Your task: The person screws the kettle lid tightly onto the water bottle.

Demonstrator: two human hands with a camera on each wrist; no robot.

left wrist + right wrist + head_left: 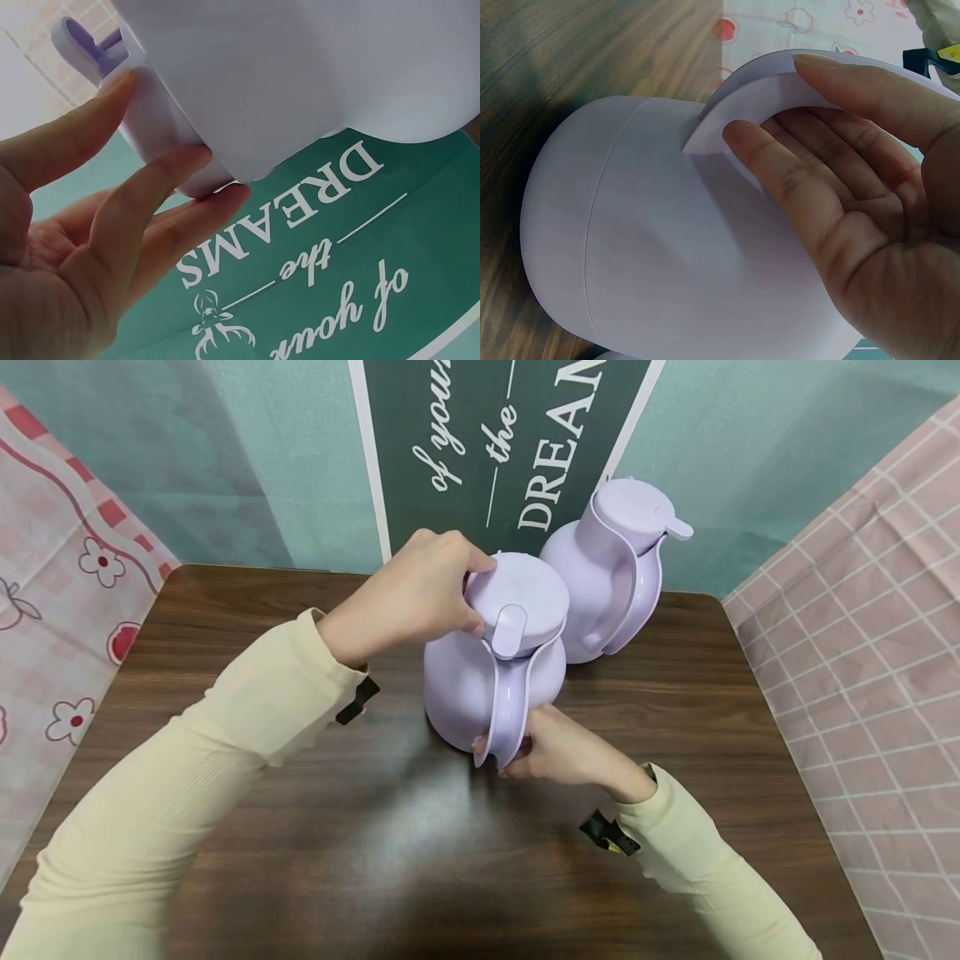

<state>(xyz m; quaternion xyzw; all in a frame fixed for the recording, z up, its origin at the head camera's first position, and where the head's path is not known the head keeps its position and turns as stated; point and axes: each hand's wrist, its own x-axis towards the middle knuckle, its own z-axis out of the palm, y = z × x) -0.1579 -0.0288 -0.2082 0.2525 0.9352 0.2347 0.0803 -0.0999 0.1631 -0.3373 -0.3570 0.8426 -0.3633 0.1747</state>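
A lavender thermos jug [456, 693] stands on the brown wooden table with its handle [510, 706] facing me. My left hand [420, 593] pinches the left edge of its round lid [528, 589]. In the left wrist view, the thumb and fingertips press on the lid's side [154, 112], near the spout tab. Low on the handle, my right hand [562, 747] grips, its fingers passing through the loop. The right wrist view shows the thumb along the handle's outer edge and a finger close to the jug's body [682, 240].
A second lavender jug [577, 560] stands just behind and to the right, its lid on. Behind them hangs a teal cloth [315, 485] with a dark green lettered panel [480, 435]. Patterned cloths border the wooden table [300, 860] on both sides.
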